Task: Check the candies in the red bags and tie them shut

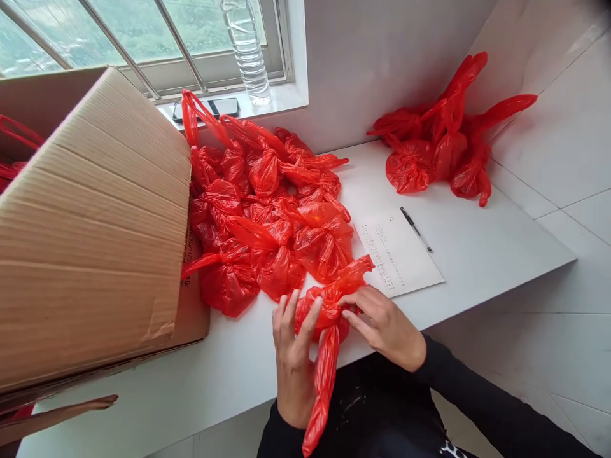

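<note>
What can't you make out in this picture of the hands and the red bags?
Contents of the red bag between the left hand and right hand: head view, opaque plastic hides them.
Print on the paper sheet: head view, too small to read.
Inside of the cardboard box: head view, its own wall hides it.
Water bottle top: head view, cut off by the upper edge.

Bright, even daylight from the window (143, 38) at top left, soft shadows, wide-angle bending at the edges.
</note>
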Available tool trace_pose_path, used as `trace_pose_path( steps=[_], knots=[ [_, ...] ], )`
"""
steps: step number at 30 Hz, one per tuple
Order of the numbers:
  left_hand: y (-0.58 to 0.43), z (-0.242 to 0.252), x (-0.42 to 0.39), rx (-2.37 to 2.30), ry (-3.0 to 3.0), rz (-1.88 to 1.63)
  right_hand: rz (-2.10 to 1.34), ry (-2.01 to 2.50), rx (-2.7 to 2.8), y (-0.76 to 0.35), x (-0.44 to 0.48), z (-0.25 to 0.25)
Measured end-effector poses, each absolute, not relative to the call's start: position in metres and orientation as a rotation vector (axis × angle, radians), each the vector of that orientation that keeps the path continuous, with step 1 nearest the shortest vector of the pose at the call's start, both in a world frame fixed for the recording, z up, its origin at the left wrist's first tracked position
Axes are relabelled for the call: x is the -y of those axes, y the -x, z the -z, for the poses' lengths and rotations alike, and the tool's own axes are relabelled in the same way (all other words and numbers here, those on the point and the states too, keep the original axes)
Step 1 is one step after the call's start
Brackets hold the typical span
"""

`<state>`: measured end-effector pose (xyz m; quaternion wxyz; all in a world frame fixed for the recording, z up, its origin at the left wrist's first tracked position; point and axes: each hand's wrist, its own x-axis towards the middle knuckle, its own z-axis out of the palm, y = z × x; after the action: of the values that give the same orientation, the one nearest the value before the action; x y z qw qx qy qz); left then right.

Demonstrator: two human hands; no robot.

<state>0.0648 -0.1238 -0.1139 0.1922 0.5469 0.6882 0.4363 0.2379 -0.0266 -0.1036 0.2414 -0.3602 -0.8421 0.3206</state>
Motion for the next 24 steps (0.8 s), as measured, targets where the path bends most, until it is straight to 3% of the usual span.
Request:
trace_pose_path(
  steps=[3,10,17,24],
  knots=[
    [-0.054,0.12,0.121,-1.977,-1.818,-1.205,-0.92,1.018,2.237,-0.241,0.025,0.098],
    [-0.027,0.113,0.123,-2.247,-1.382,-1.34,-0.799,1.207,2.11,-0.268,0.013,0.091],
    [-0.04,0.09,0.108,-1.903,-1.824,-1.152,-0.898,1.076,2.285,-0.247,0.017,0.081],
    [-0.02,0.096,0.117,-2.159,-1.301,-1.36,-0.974,1.349,1.966,-0.273,0.01,0.087]
  ],
)
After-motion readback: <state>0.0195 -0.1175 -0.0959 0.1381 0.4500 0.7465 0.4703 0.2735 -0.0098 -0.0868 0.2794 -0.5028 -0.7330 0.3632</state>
